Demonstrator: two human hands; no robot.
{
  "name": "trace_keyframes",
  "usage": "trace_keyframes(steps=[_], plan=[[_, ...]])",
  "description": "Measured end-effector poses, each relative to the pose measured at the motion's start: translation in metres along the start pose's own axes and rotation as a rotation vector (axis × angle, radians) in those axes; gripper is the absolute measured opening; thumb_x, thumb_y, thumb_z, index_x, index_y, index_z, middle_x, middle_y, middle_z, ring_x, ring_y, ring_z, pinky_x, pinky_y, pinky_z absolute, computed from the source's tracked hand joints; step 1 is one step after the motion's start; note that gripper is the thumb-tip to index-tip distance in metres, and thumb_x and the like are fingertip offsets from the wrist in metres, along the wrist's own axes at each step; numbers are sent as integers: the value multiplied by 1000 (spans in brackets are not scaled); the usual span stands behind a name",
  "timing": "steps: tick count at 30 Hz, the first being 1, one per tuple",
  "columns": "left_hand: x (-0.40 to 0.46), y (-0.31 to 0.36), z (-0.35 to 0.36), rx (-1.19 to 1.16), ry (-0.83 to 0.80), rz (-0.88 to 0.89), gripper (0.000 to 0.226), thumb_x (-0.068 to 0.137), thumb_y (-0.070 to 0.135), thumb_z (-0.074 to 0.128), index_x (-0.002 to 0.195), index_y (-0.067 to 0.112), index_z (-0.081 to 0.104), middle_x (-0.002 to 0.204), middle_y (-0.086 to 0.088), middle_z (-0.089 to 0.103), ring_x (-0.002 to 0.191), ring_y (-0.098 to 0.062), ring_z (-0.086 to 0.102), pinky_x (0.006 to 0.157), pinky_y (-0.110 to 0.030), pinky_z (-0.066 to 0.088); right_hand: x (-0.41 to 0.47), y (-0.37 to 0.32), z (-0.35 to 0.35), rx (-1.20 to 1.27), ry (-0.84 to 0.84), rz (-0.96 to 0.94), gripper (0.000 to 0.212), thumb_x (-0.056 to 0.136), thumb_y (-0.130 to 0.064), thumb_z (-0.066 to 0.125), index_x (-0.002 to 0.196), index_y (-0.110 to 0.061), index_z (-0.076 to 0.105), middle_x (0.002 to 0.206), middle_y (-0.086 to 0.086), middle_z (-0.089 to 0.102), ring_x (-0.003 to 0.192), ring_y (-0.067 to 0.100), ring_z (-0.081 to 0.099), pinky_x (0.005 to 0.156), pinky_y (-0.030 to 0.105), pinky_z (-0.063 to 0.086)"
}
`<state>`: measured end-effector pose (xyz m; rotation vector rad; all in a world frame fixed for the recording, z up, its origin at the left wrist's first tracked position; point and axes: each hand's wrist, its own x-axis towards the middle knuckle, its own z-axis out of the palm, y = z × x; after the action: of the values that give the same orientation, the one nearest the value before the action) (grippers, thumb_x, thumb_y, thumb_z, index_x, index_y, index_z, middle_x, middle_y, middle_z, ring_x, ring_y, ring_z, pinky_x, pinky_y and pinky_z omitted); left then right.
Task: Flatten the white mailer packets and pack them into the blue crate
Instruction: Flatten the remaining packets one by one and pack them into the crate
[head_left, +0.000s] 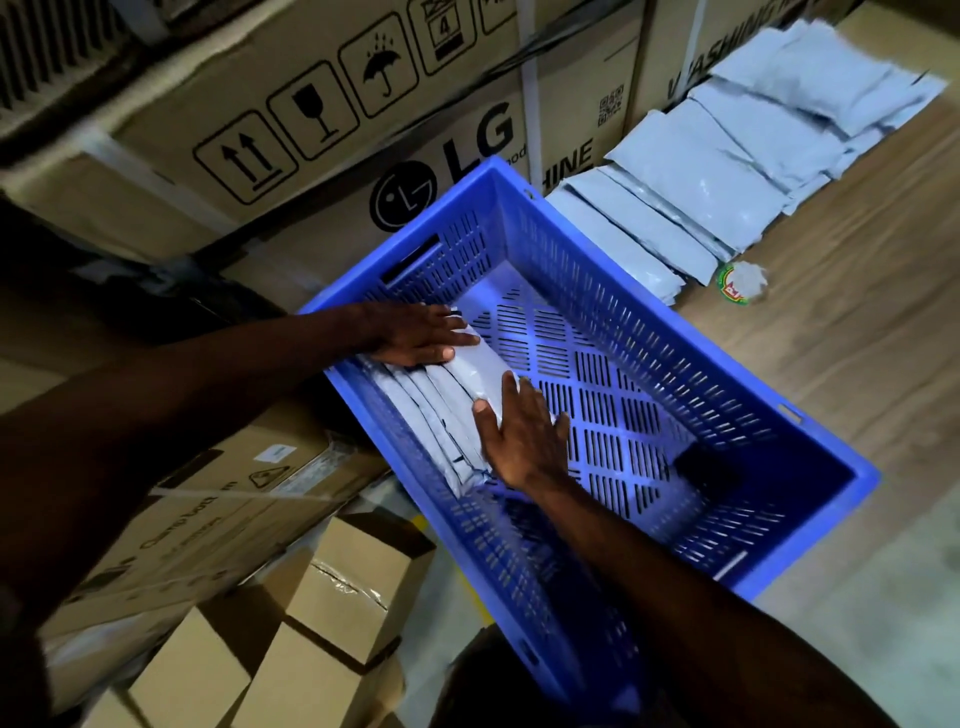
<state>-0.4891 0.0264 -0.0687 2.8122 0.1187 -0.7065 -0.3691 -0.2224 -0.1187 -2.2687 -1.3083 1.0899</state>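
In the head view, a blue crate (649, 322) is seen across the centre of the frame, tilted diagonally. A row of white mailer packets (447, 415) is stood on edge against the crate's left wall, left of centre. The left hand (421, 332) is laid flat on the upper end of the row, fingers straight — nothing is gripped. The right hand (524, 431) is pressed flat against the face of the outermost packet, fingers likewise extended. More mailer packets (727, 171) are laid overlapping on the floor (857, 312) in the upper right. The packets are judged light, soft and slick — best squeezed flat with open palms, then lifted by a long edge. Large cardboard boxes (311, 130) are stacked behind.
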Motion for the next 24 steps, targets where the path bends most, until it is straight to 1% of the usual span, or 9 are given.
trace_keyframes(steps=[2, 5, 7, 9, 12, 15, 19, 22, 24], plan=[[0, 3, -2, -39, -3, -40, 90, 97, 72, 4, 154, 13, 41, 162, -9, 33, 152, -24, 23, 124, -50, 19, 1, 2, -6, -23, -5, -24, 73, 104, -64, 19, 165, -24, 6, 173, 5, 5, 159, 24, 4, 125, 59, -2], [4, 11, -9, -84, 21, -62, 84, 99, 73, 11, 157, 17, 35, 163, -7, 31, 153, -20, 23, 124, -49, 21, 3, 4, -16, -40, -13, -68, 73, 105, -63, 22, 165, -25, 7, 173, 5, 3, 159, 24, 3, 126, 56, -1], [2, 20, -15, 15, 41, -96, 85, 98, 70, 4, 158, 18, 33, 162, -11, 34, 151, -29, 28, 123, -50, 24, 1, 5, -24, -71, 11, -105, 72, 105, -62, 25, 164, -25, 10, 173, 5, 6, 159, 24, 5, 126, 55, 2], [1, 36, -24, 33, 98, -117, 77, 102, 64, 6, 158, 19, 31, 158, -15, 39, 147, -34, 35, 121, -47, 28, -1, 9, -32, -100, 56, -151, 71, 105, -61, 26, 164, -23, 13, 172, 6, 10, 158, 25, 9, 127, 53, 7], [-5, 67, -37, 31, 277, -169, 66, 105, 59, 20, 154, 19, 39, 149, -12, 52, 138, -32, 47, 115, -46, 38, -12, 15, -48, -113, 219, -274, 72, 103, -62, 27, 159, -17, 32, 164, 13, 34, 151, 31, 32, 121, 56, 27], [-12, 102, -46, 68, 449, -254, 55, 105, 50, 34, 148, 19, 48, 140, -11, 60, 133, -32, 51, 109, -46, 43, -25, 24, -73, -141, 402, -457, 61, 100, -52, 42, 141, -8, 55, 137, 18, 59, 124, 39, 56, 102, 53, 47], [-9, 171, -58, 62, 678, -368, 47, 103, 42, 45, 141, 18, 57, 127, -10, 67, 119, -29, 61, 98, -38, 46, -51, 46, -126, -168, 621, -661, 48, 100, -41, 52, 132, -5, 61, 126, 18, 63, 111, 40, 60, 88, 49, 50], [15, 239, -66, 39, 845, -497, 43, 103, 40, 46, 137, 17, 61, 122, -6, 71, 107, -30, 67, 89, -41, 53, -70, 82, -173, -134, 775, -748, 44, 99, -37, 58, 129, -5, 63, 123, 17, 64, 108, 38, 60, 86, 48, 48], [39, 282, -70, 20, 933, -574, 42, 103, 39, 47, 134, 17, 63, 122, -4, 72, 106, -30, 69, 86, -43, 55, -74, 109, -204, -133, 831, -759, 42, 101, -37, 57, 129, -6, 64, 122, 16, 65, 109, 38, 60, 88, 48, 47]])
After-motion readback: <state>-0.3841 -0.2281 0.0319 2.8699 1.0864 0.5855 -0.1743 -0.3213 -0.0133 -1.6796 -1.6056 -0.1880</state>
